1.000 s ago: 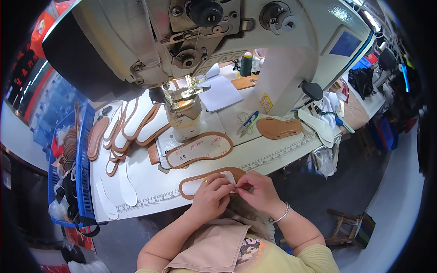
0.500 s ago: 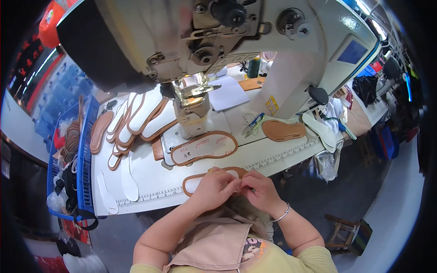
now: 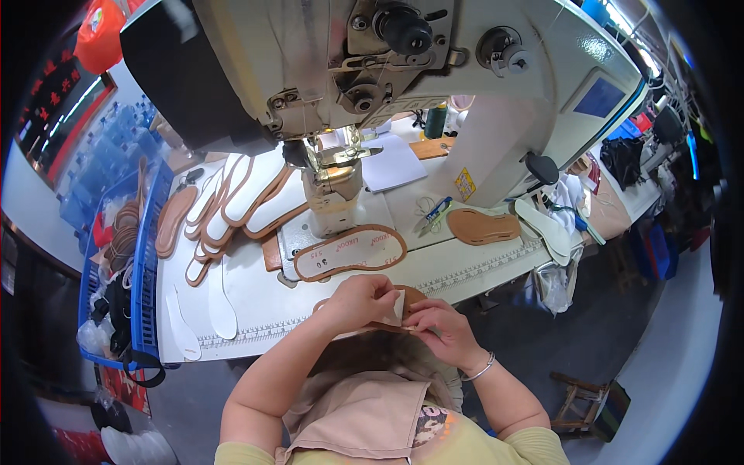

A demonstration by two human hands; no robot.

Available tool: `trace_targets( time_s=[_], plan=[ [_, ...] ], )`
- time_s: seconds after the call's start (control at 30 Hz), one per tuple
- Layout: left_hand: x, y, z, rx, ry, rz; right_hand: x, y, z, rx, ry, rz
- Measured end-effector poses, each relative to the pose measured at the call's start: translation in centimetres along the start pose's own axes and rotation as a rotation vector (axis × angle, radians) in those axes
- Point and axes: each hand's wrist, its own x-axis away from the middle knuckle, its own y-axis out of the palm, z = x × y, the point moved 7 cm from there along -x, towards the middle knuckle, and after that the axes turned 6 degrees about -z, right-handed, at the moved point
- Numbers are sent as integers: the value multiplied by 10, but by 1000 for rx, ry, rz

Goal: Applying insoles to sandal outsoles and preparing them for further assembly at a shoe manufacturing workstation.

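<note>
At the table's front edge lies a brown-edged insole [image 3: 414, 295], largely covered by my hands. My left hand [image 3: 356, 303] is closed over it, pinching a white sheet-like piece [image 3: 397, 308] that stands up from the insole. My right hand [image 3: 443, 332] grips the insole's near edge at its right end, thumb and fingers together. Just beyond my hands, another insole [image 3: 350, 254] with a white face and brown rim lies flat beside the base of the sewing machine [image 3: 333, 194].
Several white and brown insoles [image 3: 256, 194] are piled at left, next to a blue basket [image 3: 145, 294]. Small snips [image 3: 434, 215], a brown sole piece [image 3: 484, 225] and white insole shapes [image 3: 541, 230] lie right. A ruler strip [image 3: 480, 267] runs along the front edge.
My left hand has lifted a white piece up from the insole. My right hand has shifted slightly down and now holds the insole's near edge; my hands are farther apart.
</note>
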Motion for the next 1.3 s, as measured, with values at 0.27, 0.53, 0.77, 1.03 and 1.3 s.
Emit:
trace_targets(
  time_s=[0.27,0.53,0.77,1.03,1.3],
  plan=[
    [-4,2,-8,112,55,-70,0,5,-25,66,64,-79],
    [1,4,-1,43,44,-67,-10,12,-1,-78,303,163],
    [10,3,8,-4,-7,2,-8,17,9,-28,369,201],
    [2,9,0,-23,67,76,-16,17,-18,267,-44,194],
    [0,6,-6,33,83,97,-6,29,-23,253,-214,-21]
  ],
)
